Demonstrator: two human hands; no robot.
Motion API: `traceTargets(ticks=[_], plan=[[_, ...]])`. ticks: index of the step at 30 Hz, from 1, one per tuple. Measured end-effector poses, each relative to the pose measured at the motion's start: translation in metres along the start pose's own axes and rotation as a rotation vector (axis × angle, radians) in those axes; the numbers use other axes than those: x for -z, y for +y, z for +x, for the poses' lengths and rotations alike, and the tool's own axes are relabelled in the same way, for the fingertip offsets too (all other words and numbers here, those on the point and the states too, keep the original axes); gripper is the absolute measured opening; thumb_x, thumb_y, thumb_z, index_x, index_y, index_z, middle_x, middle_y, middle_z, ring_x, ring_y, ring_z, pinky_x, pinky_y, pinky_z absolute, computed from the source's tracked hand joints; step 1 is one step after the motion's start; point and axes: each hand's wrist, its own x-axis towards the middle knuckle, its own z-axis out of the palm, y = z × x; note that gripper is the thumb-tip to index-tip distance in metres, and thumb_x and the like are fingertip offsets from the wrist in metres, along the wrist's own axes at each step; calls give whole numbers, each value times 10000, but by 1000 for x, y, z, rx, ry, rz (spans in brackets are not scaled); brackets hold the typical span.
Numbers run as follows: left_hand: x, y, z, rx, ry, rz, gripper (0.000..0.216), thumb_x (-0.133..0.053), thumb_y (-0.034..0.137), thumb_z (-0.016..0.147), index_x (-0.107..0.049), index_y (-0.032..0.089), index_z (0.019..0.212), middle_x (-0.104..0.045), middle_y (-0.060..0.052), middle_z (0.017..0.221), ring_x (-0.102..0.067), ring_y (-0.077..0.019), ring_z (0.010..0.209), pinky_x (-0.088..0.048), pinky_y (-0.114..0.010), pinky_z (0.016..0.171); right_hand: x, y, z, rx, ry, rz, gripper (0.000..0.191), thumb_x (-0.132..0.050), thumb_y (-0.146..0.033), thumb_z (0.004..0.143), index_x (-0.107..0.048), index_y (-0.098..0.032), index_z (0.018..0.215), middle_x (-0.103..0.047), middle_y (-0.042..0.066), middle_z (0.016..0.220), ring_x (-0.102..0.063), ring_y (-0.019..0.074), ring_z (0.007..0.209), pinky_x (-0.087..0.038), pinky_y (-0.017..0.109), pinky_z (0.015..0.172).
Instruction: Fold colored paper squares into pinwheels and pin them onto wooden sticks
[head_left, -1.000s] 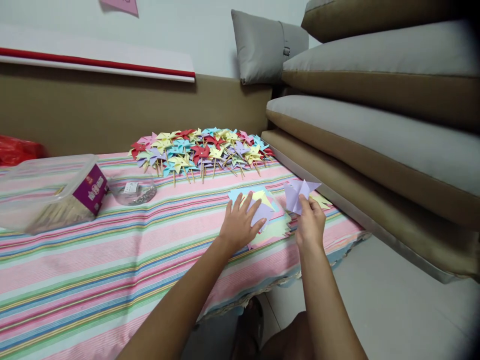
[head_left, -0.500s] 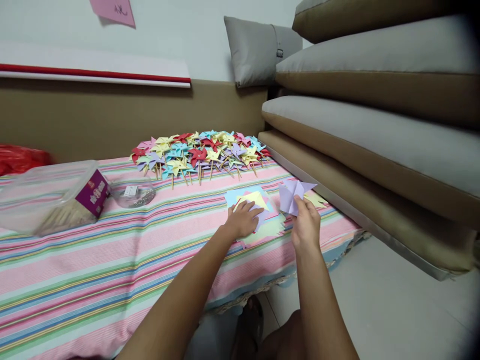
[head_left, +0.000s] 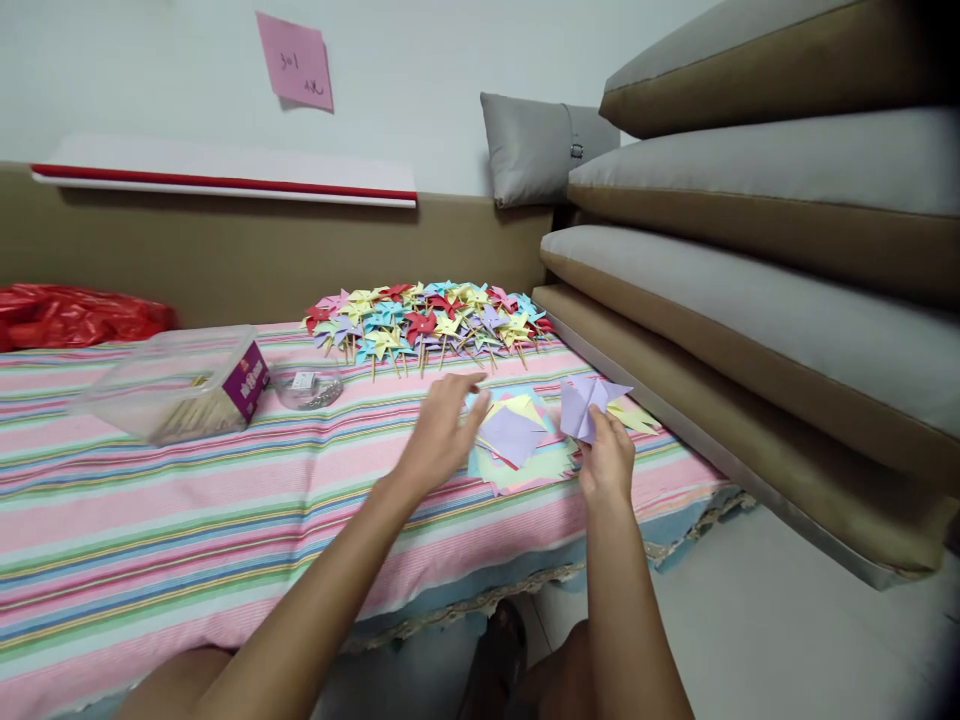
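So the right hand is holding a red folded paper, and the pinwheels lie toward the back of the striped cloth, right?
Nearly: the head view shows that the folded paper in the right hand is light purple, not red. The pinwheels do lie toward the back of the striped cloth.

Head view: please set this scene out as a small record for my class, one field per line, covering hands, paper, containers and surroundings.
Left hand: at the left edge of the paper pile, fingers slightly bent; contact unclear
Right hand: pinching a folded lilac paper
Paper pile: mixed colours, lilac square on top
Pinwheels: many, on sticks, towards the back of the striped cloth
Clear tub: purple label, sticks inside
Cushions: stacked at picture right
Wall: pink note
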Motion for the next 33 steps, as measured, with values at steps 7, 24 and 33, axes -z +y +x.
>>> traceTargets(ticks=[7, 24, 33], plan=[[100, -53, -75, 383, 312, -363, 393, -484, 561, 961, -632, 214, 849, -679, -40, 887, -646, -223, 890, -491, -354, 871, -63, 8, -56, -136, -331, 57, 331, -771, -440, 668, -618, -214, 855, -642, -56, 791, -600, 130, 747, -491, 214, 610], [30, -175, -94, 763, 315, -1203, 358, -819, 425, 745, -764, 165, 985, -773, -50, 915, -685, -218, 838, -515, -324, 800, -170, 79, -158, -510, -1105, -62, 350, -678, -523, 870, -750, -211, 1013, -740, 25, 948, -658, 176, 870, -533, 288, 802], [41, -158, -108, 824, 369, -1221, 422, -832, 429, 722, -746, 154, 1030, -771, -73, 956, -684, -216, 835, -521, -308, 746, -171, 95, -168, -396, -1033, -246, 355, -786, -478, 779, -753, -167, 947, -731, 25, 837, -631, 176, 723, -527, 295, 682]])
